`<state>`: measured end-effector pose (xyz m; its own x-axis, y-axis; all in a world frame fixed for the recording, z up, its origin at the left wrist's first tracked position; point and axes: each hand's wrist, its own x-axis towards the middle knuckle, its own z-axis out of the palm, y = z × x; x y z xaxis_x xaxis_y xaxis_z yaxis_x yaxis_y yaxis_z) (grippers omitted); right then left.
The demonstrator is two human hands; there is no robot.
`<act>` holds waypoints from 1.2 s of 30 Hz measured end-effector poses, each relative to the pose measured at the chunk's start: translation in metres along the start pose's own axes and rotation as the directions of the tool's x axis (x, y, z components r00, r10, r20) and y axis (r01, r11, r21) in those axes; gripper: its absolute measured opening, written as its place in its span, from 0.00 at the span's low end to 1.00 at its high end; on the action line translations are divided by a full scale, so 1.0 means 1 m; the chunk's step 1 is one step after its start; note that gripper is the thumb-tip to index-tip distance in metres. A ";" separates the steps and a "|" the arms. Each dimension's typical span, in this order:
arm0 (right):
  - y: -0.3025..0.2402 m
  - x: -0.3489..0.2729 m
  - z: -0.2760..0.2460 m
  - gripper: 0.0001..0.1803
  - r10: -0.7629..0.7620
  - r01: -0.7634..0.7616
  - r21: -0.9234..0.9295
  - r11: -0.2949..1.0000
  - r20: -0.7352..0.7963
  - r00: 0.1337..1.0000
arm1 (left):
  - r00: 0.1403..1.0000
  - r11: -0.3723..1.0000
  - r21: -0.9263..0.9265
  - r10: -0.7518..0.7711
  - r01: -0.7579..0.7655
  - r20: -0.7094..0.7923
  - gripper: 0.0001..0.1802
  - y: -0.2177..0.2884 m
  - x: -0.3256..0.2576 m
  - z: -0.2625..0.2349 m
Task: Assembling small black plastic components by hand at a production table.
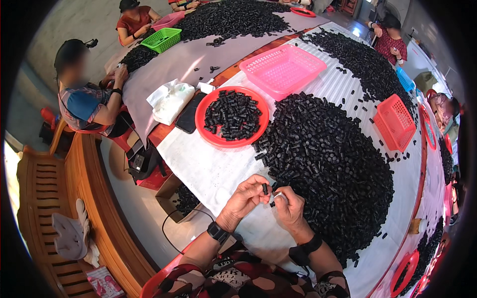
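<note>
My left hand pinches a small black cylindrical cap between thumb and fingertips, over the near edge of the white-covered table. Close beside it, my right hand is closed, with something white at its thumb. Whether that is a wrap or a held thing I cannot tell. A large heap of similar black pieces spreads just beyond and to the right of my hands. Beyond my left hand, a round red tray holds more of these pieces.
A pink basket stands behind the tray; a coral basket sits right of the heap. Left of the tray lie a phone and tissue pack. A box is below the table. Several people work around other heaps.
</note>
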<state>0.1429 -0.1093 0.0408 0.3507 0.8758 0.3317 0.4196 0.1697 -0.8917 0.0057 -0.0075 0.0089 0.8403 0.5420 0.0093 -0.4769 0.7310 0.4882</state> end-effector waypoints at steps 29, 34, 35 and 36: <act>-0.002 0.003 0.006 0.11 0.037 -0.035 -0.096 0.995 0.022 0.999 | 0.992 0.992 -0.040 -0.121 0.120 -0.032 0.13 -0.001 -0.003 -0.007; 0.000 0.002 0.006 0.12 0.020 -0.017 -0.105 0.994 0.031 0.999 | 0.991 0.991 -0.048 -0.129 0.127 -0.026 0.14 -0.001 -0.002 -0.007; 0.000 0.002 0.006 0.12 0.023 -0.018 -0.108 0.994 0.042 0.999 | 0.991 0.991 -0.045 -0.129 0.128 -0.033 0.14 -0.002 -0.003 -0.007; 0.000 0.002 0.006 0.12 0.022 -0.018 -0.107 0.994 0.042 0.999 | 0.991 0.991 -0.041 -0.129 0.128 -0.040 0.14 -0.001 -0.003 -0.006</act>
<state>0.1386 -0.1043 0.0392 0.3248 0.8974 0.2986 0.5005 0.1047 -0.8594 0.0024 -0.0074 0.0027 0.8839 0.4591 -0.0886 -0.3760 0.8106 0.4491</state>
